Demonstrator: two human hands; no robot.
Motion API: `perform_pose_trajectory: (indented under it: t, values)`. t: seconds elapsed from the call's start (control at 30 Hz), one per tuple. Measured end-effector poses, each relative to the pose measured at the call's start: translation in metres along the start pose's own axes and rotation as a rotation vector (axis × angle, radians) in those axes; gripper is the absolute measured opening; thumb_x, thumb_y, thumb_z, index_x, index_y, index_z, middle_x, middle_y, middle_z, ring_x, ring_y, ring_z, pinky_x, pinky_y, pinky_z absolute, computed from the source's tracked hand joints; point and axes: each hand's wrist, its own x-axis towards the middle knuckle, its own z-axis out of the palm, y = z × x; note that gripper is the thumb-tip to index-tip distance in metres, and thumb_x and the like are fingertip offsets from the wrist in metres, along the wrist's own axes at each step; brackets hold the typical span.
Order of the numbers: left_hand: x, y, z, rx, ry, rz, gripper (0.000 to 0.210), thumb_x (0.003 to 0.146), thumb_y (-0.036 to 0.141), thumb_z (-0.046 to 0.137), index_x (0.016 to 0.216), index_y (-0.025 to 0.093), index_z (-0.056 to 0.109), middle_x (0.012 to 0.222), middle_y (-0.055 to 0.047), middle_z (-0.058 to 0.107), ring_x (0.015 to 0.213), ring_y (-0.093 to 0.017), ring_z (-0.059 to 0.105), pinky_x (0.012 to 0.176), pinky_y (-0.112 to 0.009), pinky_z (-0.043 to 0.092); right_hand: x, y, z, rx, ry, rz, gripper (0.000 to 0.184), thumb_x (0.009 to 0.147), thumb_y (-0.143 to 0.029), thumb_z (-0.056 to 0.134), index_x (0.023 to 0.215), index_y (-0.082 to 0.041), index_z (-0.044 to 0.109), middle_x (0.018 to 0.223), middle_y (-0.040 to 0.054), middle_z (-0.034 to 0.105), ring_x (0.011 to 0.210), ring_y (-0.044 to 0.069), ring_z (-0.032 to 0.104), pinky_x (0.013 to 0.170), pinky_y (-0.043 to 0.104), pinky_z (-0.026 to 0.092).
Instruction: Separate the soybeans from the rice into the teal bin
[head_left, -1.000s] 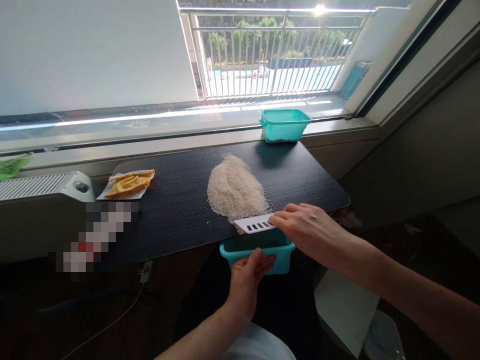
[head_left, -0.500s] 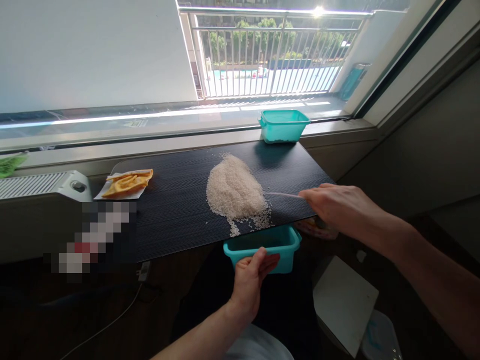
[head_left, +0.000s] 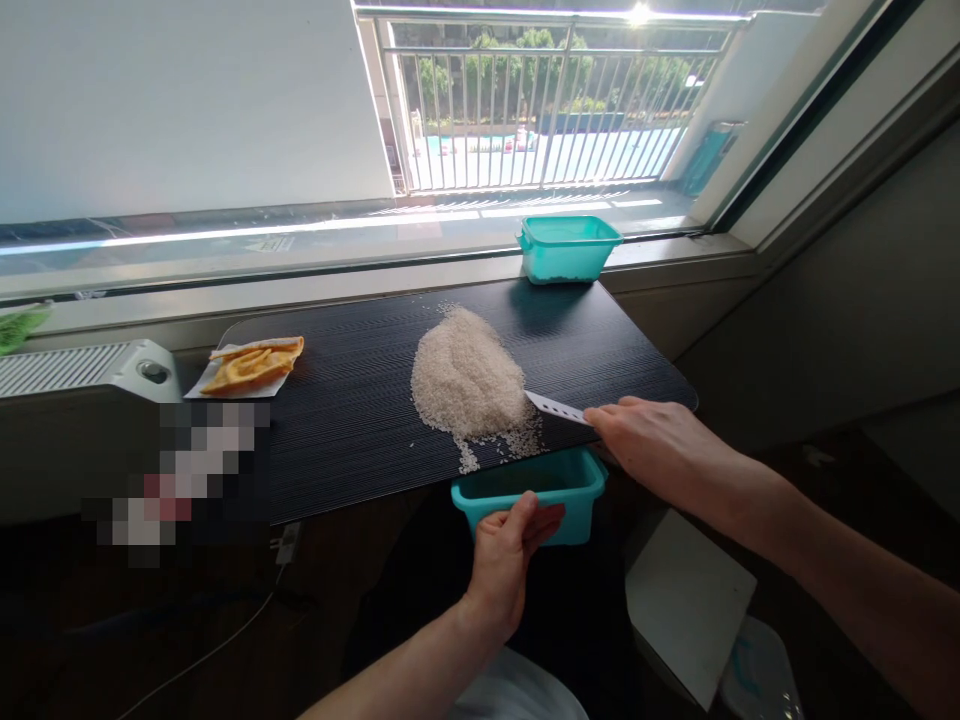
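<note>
My right hand (head_left: 641, 435) is closed around a pale flat blade with a row of holes (head_left: 559, 407); its handle is hidden in my fingers. The blade's tip touches the right side of a heap of white rice (head_left: 469, 375) on the dark tabletop (head_left: 352, 420). My left hand (head_left: 506, 560) grips the front rim of a turquoise plastic tub (head_left: 577, 490), thumb over the edge. That tub is at the table's front edge, just below the rice, its far rim close under the board. Loose grains lie near the edge above it.
A second turquoise tub (head_left: 570, 250) stands at the table's back right by the window. Yellow-orange folded food on white paper (head_left: 251, 368) lies at the left end. A radiator (head_left: 90, 370) is at left, a white box (head_left: 690, 600) below right.
My right hand has moved slightly down and left, turning the blade from edge-on so its holed face shows. The lower tub and my left hand have shifted slightly right.
</note>
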Motion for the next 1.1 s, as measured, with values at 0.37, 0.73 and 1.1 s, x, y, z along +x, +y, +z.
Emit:
perform_pose_trajectory:
  t: [0.37, 0.73, 1.1]
  values:
    - [-0.002, 0.002, -0.002, -0.02, 0.007, 0.0, 0.041, 0.06, 0.048, 0.086, 0.07, 0.01, 0.076, 0.08, -0.016, 0.076, 0.086, -0.03, 0.072, 0.093, -0.042, 0.05, -0.043, -0.012, 0.013, 0.118, 0.122, -0.206, 0.021, 0.081, -0.004, 0.051, 0.086, -0.02, 0.063, 0.083, 0.0056, 0.07, 0.074, 0.018, 0.064, 0.062, 0.025, 0.042]
    - [-0.006, 0.006, -0.003, 0.003, 0.004, 0.039, 0.046, 0.062, 0.054, 0.083, 0.072, 0.01, 0.077, 0.082, -0.017, 0.076, 0.091, -0.033, 0.071, 0.092, -0.044, 0.051, 0.052, 0.021, -0.029, -0.029, 0.102, 0.08, 0.03, 0.092, -0.013, 0.038, 0.089, -0.016, 0.067, 0.086, 0.0177, 0.074, 0.075, 0.025, 0.067, 0.056, 0.029, 0.031]
    - [0.001, 0.005, -0.002, 0.0, 0.015, 0.02, 0.05, 0.057, 0.056, 0.085, 0.07, 0.009, 0.077, 0.081, -0.017, 0.076, 0.088, -0.033, 0.071, 0.092, -0.044, 0.05, 0.014, -0.013, -0.013, -0.015, -0.028, -0.016, 0.023, 0.087, -0.007, 0.047, 0.088, -0.017, 0.067, 0.087, 0.0124, 0.073, 0.082, 0.024, 0.068, 0.058, 0.028, 0.038]
